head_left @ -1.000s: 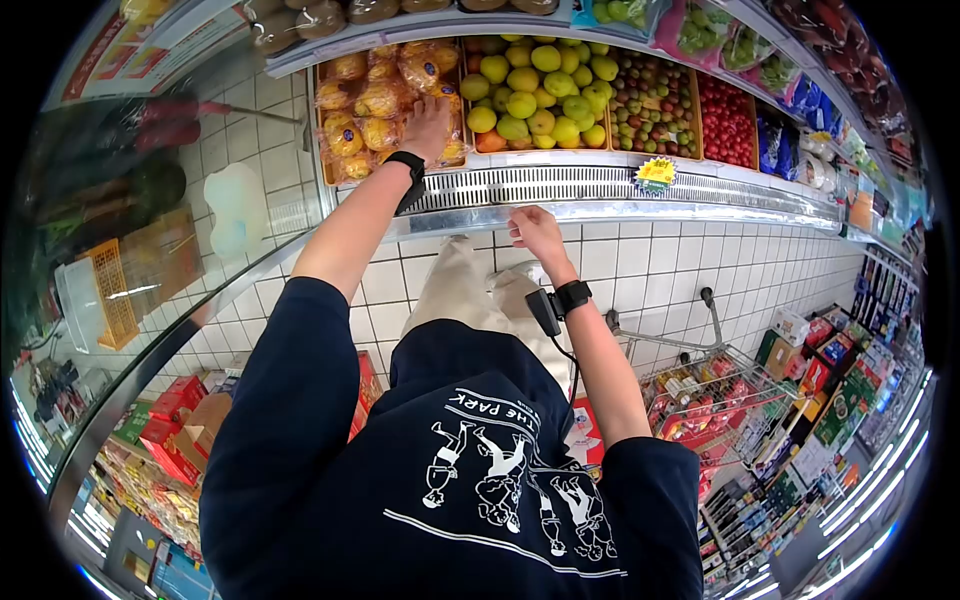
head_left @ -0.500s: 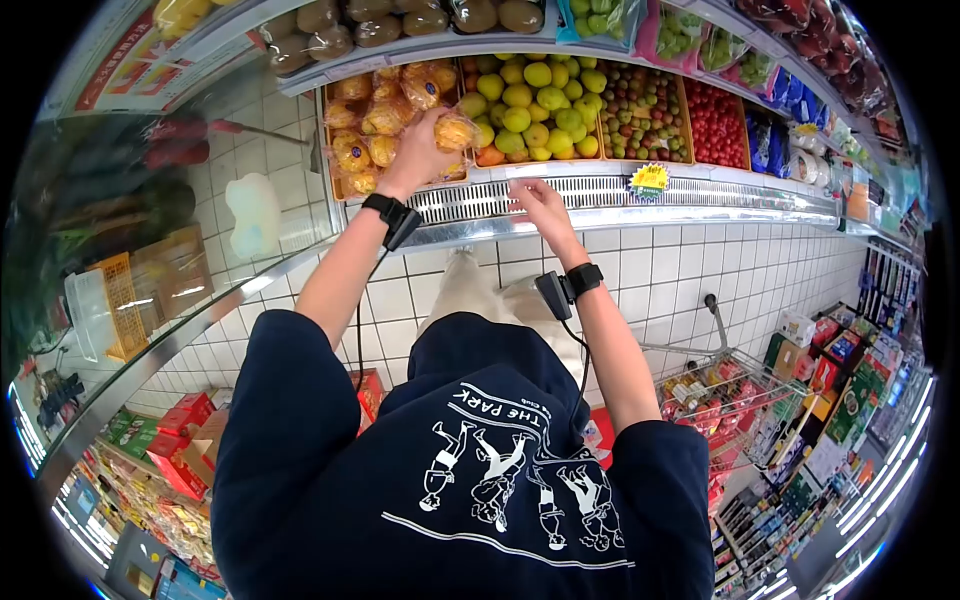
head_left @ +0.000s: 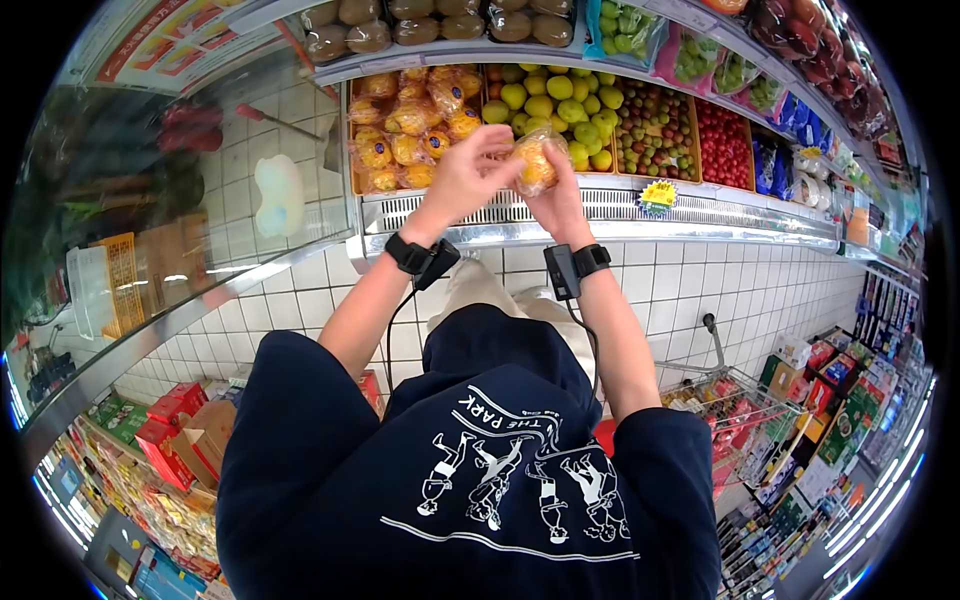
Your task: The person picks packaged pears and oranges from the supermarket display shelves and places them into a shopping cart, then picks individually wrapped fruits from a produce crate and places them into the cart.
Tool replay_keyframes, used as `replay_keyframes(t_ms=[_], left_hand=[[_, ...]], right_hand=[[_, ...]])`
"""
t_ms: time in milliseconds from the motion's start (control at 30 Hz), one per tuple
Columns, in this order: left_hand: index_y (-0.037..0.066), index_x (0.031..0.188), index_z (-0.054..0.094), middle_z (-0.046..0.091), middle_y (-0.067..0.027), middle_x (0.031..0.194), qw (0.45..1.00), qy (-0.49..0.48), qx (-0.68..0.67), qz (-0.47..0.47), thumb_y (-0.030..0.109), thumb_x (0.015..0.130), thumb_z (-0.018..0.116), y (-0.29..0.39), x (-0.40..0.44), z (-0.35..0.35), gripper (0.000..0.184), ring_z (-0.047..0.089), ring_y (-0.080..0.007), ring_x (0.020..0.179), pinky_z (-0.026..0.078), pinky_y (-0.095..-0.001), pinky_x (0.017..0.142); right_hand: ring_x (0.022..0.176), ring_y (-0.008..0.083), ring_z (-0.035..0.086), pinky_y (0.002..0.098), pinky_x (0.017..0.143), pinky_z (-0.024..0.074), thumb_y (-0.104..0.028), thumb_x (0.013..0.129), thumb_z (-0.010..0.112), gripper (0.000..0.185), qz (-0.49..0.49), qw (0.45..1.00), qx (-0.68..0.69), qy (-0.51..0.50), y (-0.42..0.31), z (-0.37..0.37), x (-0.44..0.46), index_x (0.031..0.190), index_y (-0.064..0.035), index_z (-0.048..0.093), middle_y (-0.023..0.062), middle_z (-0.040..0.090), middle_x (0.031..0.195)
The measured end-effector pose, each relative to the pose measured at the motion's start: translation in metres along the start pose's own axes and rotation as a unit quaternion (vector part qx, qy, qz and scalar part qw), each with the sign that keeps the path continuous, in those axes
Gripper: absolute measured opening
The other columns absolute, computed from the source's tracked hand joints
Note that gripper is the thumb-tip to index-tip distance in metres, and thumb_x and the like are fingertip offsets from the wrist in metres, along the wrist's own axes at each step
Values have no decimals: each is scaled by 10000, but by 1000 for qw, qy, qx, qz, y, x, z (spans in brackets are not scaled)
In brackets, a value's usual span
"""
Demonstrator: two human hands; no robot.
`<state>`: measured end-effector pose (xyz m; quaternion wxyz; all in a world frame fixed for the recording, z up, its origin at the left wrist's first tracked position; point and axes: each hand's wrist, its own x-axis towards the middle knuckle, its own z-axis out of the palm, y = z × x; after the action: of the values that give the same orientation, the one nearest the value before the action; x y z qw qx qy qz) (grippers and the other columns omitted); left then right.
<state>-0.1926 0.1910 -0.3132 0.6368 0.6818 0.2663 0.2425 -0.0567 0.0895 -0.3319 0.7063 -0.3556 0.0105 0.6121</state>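
Note:
A plastic-wrapped orange (head_left: 537, 165) sits in my right hand (head_left: 560, 207), its fingers curled round the fruit above the front rail of the display. Close by on the left is my left hand (head_left: 462, 182), fingers apart and nothing in its grasp; its fingertips come near the wrapper, and I cannot tell whether they touch it. Behind the left hand lie more wrapped oranges (head_left: 408, 121) in a crate. Loose yellow-green fruit (head_left: 566, 100) fills the crate beyond the held orange.
Small mottled fruit (head_left: 655, 128) and red fruit (head_left: 722, 145) lie further right. Packed kiwifruit (head_left: 440, 28) line the shelf above. A slotted metal rail (head_left: 620, 198) with a yellow price tag (head_left: 657, 196) edges the display. A shopping cart (head_left: 735, 395) stands behind on the right.
The wrapped orange has been lifted from the crate and moved right, passing from my left hand to my right. My left hand has let go and opened.

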Motion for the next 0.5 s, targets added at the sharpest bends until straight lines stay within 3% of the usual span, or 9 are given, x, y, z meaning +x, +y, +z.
replay_keyframes(t_ms=[100, 200, 267, 300, 367, 400, 433, 500], left_hand=[[-14, 1158, 579, 660, -144, 1112, 992, 103, -67, 0, 182, 933, 609, -9, 7, -25, 299, 652, -191, 990, 539, -299, 799], [-33, 1121, 588, 662, -170, 1094, 988, 155, -10, -8, 170, 923, 603, -54, 15, -52, 284, 664, -234, 955, 535, -328, 786], [-45, 1118, 588, 667, -192, 1049, 954, 178, 238, -34, 187, 887, 622, -92, 13, -63, 329, 659, -311, 939, 517, -376, 827], [-45, 1118, 588, 667, -192, 1049, 954, 178, 240, -38, 187, 887, 622, -100, 10, -62, 329, 659, -311, 939, 517, -376, 827], [-54, 1138, 581, 635, -230, 1097, 946, 108, 286, -105, 211, 843, 654, -117, 9, -57, 402, 609, -370, 1030, 472, -411, 919], [-54, 1220, 529, 547, -255, 1250, 953, 60, 269, -130, 204, 818, 675, -125, 10, -52, 500, 516, -374, 1183, 417, -415, 1001], [-54, 1220, 529, 547, -255, 1250, 953, 56, 268, -132, 204, 818, 675, -133, 9, -48, 500, 516, -374, 1183, 417, -415, 1001], [-32, 1324, 436, 420, -261, 1387, 925, -56, 362, -96, 200, 812, 684, -144, 10, -31, 615, 402, -399, 1291, 364, -416, 1066]], right_hand=[[1030, 251, 615, 363, 854, 547, -362, 953, 523, 440, 15, 999, 50, 8, -8, -11, -1, 1205, -4, 492, 137, 608, 1114], [1014, 265, 619, 368, 839, 555, -361, 945, 530, 445, 8, 997, 70, 39, -11, -20, -4, 1188, 10, 496, 157, 608, 1100], [1026, 272, 597, 331, 794, 575, -365, 942, 510, 495, -2, 998, 58, 18, -11, -35, -3, 1215, 45, 462, 174, 576, 1120], [1026, 272, 597, 331, 794, 575, -365, 942, 510, 495, 1, 998, 60, 19, -12, -37, -5, 1215, 45, 462, 174, 576, 1120], [999, 265, 609, 363, 800, 554, -334, 948, 531, 414, 15, 994, 102, 25, -12, -43, -8, 1182, 5, 498, 164, 604, 1084], [1012, 270, 599, 359, 780, 549, -305, 949, 540, 391, 18, 993, 110, 29, -11, -45, -11, 1188, 1, 490, 166, 593, 1087], [1012, 270, 599, 359, 780, 549, -305, 949, 540, 391, 18, 993, 111, 33, -10, -47, -13, 1188, 1, 490, 166, 593, 1087], [1023, 283, 591, 346, 748, 538, -268, 949, 553, 377, 11, 993, 80, 81, -7, -54, -18, 1196, 4, 472, 172, 576, 1104]])
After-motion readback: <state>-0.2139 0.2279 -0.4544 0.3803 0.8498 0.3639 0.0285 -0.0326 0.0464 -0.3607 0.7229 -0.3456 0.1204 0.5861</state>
